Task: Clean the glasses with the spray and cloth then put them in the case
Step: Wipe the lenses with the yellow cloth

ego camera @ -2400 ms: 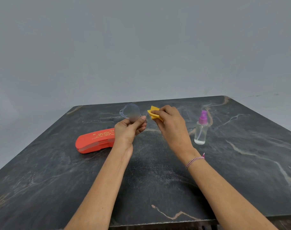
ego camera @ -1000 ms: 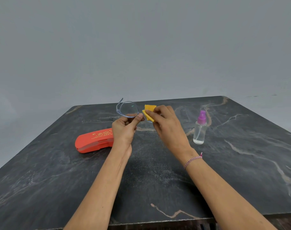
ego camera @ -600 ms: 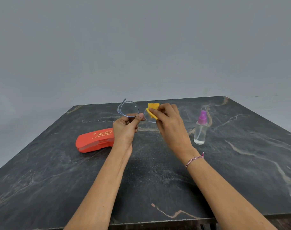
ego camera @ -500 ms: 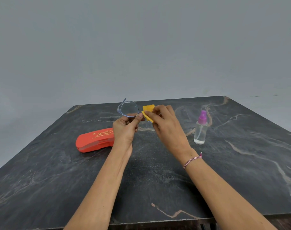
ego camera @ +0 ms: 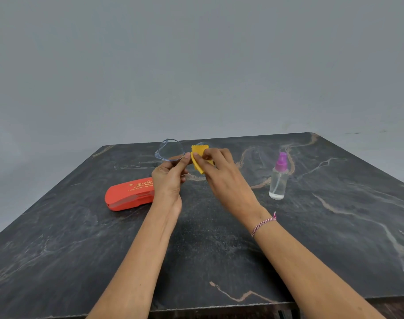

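Clear-framed glasses [ego camera: 169, 150] are held above the middle of the dark table by my left hand [ego camera: 168, 178], which pinches them near the bridge. My right hand [ego camera: 221, 173] pinches a small yellow cloth [ego camera: 199, 157] folded over the right lens, which is mostly hidden behind the cloth. The left lens is bare and faces me. A red glasses case [ego camera: 129, 195] lies closed on the table to the left, partly behind my left wrist. The spray bottle [ego camera: 278, 177], clear with a purple top, stands upright to the right of my hands.
The dark marbled table [ego camera: 334, 226] runs to a near edge at the bottom of the view and a far edge just behind the glasses. A plain grey wall lies beyond it.
The cloth has shifted back and forth across the right lens under my right fingers. The glasses have tilted slightly in my left hand. Case and bottle have stayed put.
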`<action>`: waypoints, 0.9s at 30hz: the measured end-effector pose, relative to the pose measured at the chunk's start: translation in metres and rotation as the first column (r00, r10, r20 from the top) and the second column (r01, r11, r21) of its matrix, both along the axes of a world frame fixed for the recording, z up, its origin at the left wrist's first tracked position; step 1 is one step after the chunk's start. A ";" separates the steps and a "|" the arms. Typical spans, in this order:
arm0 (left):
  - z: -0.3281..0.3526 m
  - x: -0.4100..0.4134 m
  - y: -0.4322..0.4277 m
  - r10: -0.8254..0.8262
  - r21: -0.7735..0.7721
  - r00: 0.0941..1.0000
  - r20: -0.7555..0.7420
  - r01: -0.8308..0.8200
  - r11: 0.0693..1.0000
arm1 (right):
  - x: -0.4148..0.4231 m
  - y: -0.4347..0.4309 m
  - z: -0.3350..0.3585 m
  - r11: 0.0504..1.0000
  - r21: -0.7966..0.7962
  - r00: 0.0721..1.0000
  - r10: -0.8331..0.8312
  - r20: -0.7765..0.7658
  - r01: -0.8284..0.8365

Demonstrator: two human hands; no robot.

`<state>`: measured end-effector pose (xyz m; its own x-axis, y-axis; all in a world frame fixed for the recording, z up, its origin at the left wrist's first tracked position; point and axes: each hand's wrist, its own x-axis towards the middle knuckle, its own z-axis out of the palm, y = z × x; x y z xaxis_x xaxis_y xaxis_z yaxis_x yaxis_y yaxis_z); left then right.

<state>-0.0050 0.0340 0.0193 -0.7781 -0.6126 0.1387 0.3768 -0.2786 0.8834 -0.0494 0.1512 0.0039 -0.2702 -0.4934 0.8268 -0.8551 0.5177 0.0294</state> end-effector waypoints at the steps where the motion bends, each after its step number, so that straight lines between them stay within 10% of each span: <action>1: 0.001 0.001 -0.001 -0.002 0.047 1.000 -0.002 0.002 0.999 | 0.000 0.000 -0.001 1.000 0.018 1.000 0.008 -0.011 -0.008; 27: 0.001 -0.001 0.002 -0.070 0.025 0.996 0.049 0.069 0.997 | -0.004 0.006 0.004 0.995 -0.085 0.998 -0.054 0.018 0.055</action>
